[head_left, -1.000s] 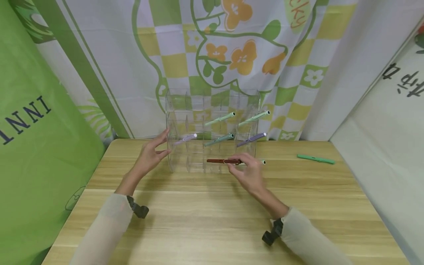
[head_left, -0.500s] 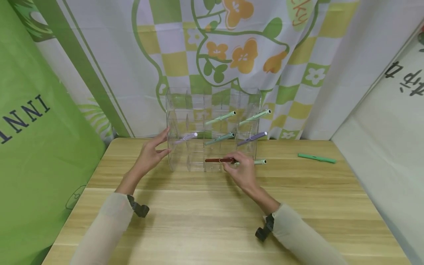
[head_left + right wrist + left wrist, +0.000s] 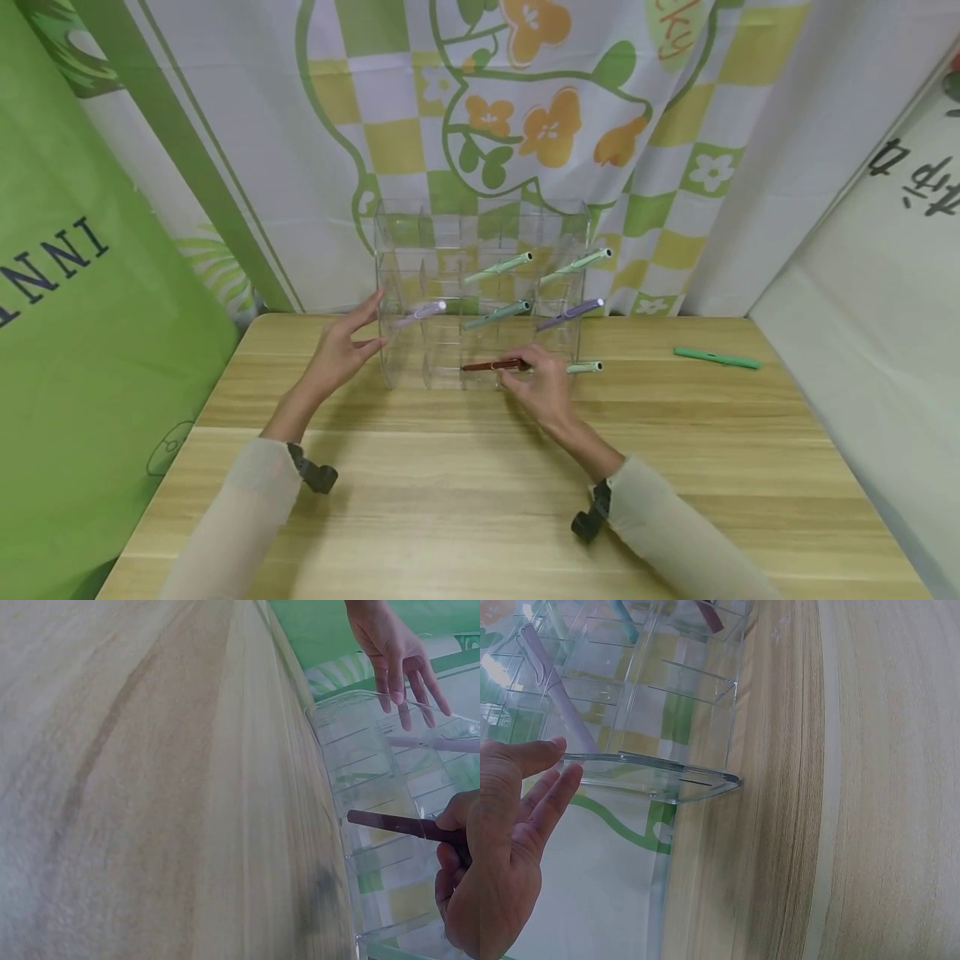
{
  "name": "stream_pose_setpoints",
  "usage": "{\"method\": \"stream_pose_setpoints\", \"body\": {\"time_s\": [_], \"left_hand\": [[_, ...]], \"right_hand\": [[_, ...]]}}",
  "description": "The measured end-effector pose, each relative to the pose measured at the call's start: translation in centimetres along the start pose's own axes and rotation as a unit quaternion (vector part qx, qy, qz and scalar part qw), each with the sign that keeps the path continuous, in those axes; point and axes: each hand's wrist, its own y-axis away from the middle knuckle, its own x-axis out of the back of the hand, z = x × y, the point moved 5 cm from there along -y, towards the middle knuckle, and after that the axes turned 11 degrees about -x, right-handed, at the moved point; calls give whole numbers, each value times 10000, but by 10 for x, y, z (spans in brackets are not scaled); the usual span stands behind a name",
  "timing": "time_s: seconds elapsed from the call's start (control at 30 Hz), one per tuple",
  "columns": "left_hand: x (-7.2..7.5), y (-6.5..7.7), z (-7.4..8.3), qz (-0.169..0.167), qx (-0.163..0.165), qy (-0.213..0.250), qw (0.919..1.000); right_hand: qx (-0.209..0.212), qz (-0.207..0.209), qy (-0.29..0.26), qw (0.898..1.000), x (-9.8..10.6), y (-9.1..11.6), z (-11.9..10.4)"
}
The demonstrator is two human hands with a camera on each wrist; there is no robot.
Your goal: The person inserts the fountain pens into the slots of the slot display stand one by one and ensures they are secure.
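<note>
A clear acrylic pen rack (image 3: 442, 350) stands upright at the back of the table, divided into small compartments. My left hand (image 3: 339, 354) holds its left side wall, thumb on one face and fingers on the other, as the left wrist view shows. My right hand (image 3: 546, 385) pinches a dark red pen (image 3: 480, 366) in front of the bottom row. The red pen lies almost level, its free end pointing left at the rack; whether that end is inside a compartment I cannot tell. Behind the right hand, a pale green pen (image 3: 588, 367) pokes out of the bottom row.
A lilac pen (image 3: 423, 313), a teal pen (image 3: 498, 316) and a purple pen (image 3: 572, 314) sit in a middle row. Above them are two light green pens. One green pen (image 3: 716, 358) lies on the wooden table (image 3: 450, 500) at right. A patterned curtain (image 3: 405, 150) hangs behind the rack.
My right hand has moved left with the red pen, whose free end now sits slightly lower and farther left. The left hand stays on the rack's side.
</note>
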Motion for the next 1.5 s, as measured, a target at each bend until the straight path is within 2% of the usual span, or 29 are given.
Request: {"method": "stream_pose_setpoints", "body": {"time_s": [0.4, 0.77, 1.23, 1.5], "left_hand": [[-1, 0, 0, 5, -19, 22, 10000], [-1, 1, -2, 12, -19, 31, 10000], [1, 1, -1, -48, 1, -94, 9999], [0, 1, -2, -58, 2, -99, 9999]], "right_hand": [[-54, -82, -15, 10000, -1, 0, 3], [-91, -130, 215, 9996, 2, 0, 2], [697, 287, 165, 9970, 22, 0, -18], [1095, 319, -42, 9935, 42, 4, -35]]}}
